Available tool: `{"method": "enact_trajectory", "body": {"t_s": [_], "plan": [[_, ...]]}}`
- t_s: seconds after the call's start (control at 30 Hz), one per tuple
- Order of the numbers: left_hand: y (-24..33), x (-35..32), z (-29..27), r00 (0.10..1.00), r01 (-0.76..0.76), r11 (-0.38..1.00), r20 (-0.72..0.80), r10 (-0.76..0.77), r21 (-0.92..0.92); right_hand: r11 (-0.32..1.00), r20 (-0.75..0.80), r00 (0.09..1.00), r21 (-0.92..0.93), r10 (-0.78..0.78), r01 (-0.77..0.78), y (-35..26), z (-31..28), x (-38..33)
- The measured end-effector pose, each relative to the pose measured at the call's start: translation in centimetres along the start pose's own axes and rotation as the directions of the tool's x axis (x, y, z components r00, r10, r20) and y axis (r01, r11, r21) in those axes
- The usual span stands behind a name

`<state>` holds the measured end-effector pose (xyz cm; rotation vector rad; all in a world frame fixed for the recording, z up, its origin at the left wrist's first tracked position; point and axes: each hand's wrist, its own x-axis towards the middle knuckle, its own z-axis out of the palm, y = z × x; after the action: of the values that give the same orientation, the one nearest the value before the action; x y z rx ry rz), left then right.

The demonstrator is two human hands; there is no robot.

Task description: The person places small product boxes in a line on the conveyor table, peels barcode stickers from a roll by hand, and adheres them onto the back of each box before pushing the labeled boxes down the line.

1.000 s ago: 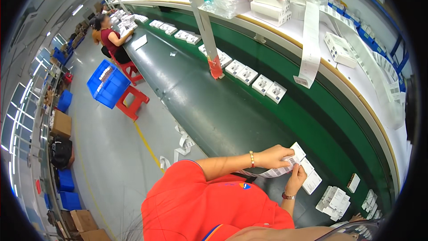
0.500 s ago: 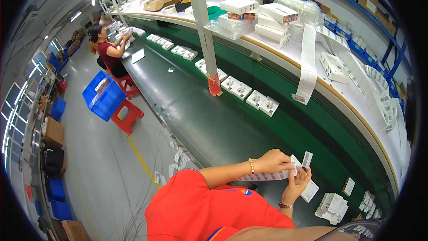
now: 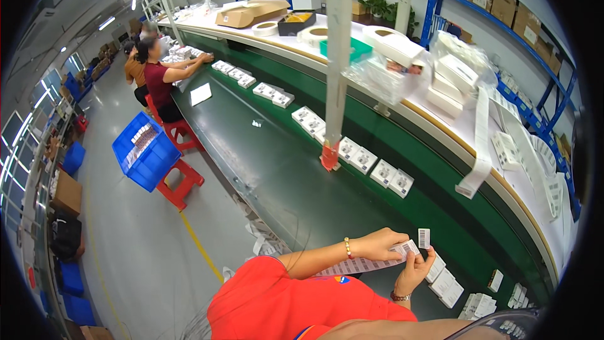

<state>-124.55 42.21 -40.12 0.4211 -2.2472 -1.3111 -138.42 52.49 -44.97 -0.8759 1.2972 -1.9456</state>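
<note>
My left hand (image 3: 379,243), with a beaded bracelet at the wrist, pinches a strip of white barcode labels (image 3: 352,266) that trails left across my body. Facing it, my right hand (image 3: 413,272) wears a wristwatch and has its thumb against the strip's end. A single barcode label (image 3: 424,238) stands up at the right fingertips, apart from the strip. Just beyond the right hand lie small white boxes (image 3: 446,288) in a row on the green conveyor belt (image 3: 277,170).
Pairs of white boxes (image 3: 362,159) line the belt's far side by a metal post (image 3: 335,75). A long label strip (image 3: 476,164) hangs over the upper shelf's edge. Co-workers (image 3: 165,79) sit up the line. A blue bin (image 3: 146,145) rests on a red stool (image 3: 180,182).
The view has shifted, so the belt and shelf appear lower and further right. Both hands stay together at the strip, and the single label remains at my right fingertips.
</note>
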Motion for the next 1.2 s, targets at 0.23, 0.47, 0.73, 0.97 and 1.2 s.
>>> {"method": "enact_trajectory", "body": {"t_s": [0.23, 0.47, 0.73, 0.97, 1.2], "plan": [[-1.2, -4.1, -8.4, 0.998, 0.010, 0.995, -0.055, -0.016, -0.096, 1.000, 0.003, 1.000, 0.011, -0.020, 0.020, 1.5, 9.6, -0.3], [-3.4, -4.9, -10.5, 0.987, -0.081, 0.994, -0.133, 0.089, 0.066, 0.996, -0.055, 0.997, -0.072, -0.057, 0.053, 0.7, 12.1, 0.1], [-3.6, -3.1, -9.9, 0.994, -0.005, 0.979, -0.109, 0.027, 0.203, 0.956, -0.203, 0.941, -0.172, -0.272, 0.239, -0.3, 9.2, -0.9], [-3.3, 1.5, -4.9, 0.974, 0.224, 0.946, 0.039, -0.221, -0.236, 0.920, -0.210, 0.961, -0.382, -0.179, 0.088, -0.1, 6.4, 0.6], [-5.2, 6.1, 2.9, 0.932, 0.313, 0.903, 0.277, -0.233, -0.293, 1.000, -0.234, 0.972, 0.015, 0.006, -0.002, 1.3, -3.0, 1.8]]}}
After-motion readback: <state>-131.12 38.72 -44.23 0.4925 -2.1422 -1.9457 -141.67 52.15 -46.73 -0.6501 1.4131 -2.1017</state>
